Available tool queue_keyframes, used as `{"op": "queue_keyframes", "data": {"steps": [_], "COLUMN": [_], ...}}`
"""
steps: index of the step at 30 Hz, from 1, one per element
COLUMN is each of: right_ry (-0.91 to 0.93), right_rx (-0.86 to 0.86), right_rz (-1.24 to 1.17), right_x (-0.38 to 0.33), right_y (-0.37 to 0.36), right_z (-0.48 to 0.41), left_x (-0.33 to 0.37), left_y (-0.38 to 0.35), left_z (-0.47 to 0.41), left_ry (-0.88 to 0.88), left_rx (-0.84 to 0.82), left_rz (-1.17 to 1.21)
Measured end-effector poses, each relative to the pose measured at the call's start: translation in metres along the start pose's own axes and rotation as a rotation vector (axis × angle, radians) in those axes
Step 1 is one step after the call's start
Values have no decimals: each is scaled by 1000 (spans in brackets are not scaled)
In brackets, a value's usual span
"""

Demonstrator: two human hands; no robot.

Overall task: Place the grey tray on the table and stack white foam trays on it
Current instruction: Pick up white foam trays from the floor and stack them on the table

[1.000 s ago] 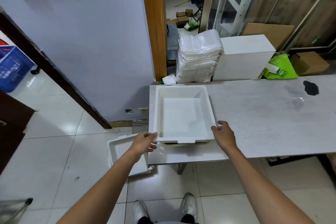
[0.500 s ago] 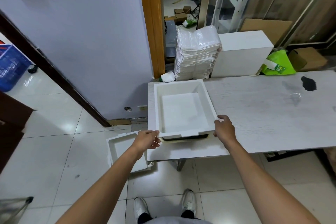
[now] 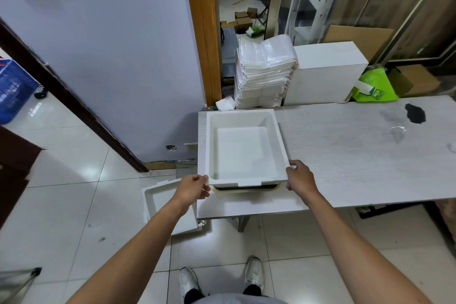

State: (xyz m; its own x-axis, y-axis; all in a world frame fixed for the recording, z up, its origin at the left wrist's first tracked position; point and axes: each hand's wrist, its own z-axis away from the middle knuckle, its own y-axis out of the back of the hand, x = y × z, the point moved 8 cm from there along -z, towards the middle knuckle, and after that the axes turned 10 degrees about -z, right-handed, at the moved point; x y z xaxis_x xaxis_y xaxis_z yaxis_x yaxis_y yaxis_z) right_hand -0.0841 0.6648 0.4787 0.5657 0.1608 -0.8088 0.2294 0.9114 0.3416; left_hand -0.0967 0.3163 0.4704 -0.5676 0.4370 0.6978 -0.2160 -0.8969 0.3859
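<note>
A white foam tray sits open side up at the left end of the pale table. Under its near edge a dark, cream-rimmed strip of the grey tray shows; the rest of it is hidden. My left hand grips the foam tray's near left corner. My right hand grips its near right corner. Another white foam tray lies on the floor beside the table's left leg.
A tall stack of wrapped white trays and a white foam box stand behind the table. A green bag and cardboard boxes are at the back right. A dark stain marks the table's far right. The wall is close on the left.
The foam tray has shifted slightly away from me on the grey tray, with both hands staying on its near corners. The camera view has moved a little.
</note>
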Motion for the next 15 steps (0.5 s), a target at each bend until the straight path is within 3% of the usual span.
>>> {"op": "queue_keyframes", "data": {"steps": [15], "right_ry": [-11], "right_rx": [-20], "right_rz": [0], "right_x": [-3], "right_y": [-5], "right_z": [-2], "left_x": [-1], "left_y": [7], "left_z": [-8], "left_ry": [25], "left_rx": [18], "left_rz": [63]}}
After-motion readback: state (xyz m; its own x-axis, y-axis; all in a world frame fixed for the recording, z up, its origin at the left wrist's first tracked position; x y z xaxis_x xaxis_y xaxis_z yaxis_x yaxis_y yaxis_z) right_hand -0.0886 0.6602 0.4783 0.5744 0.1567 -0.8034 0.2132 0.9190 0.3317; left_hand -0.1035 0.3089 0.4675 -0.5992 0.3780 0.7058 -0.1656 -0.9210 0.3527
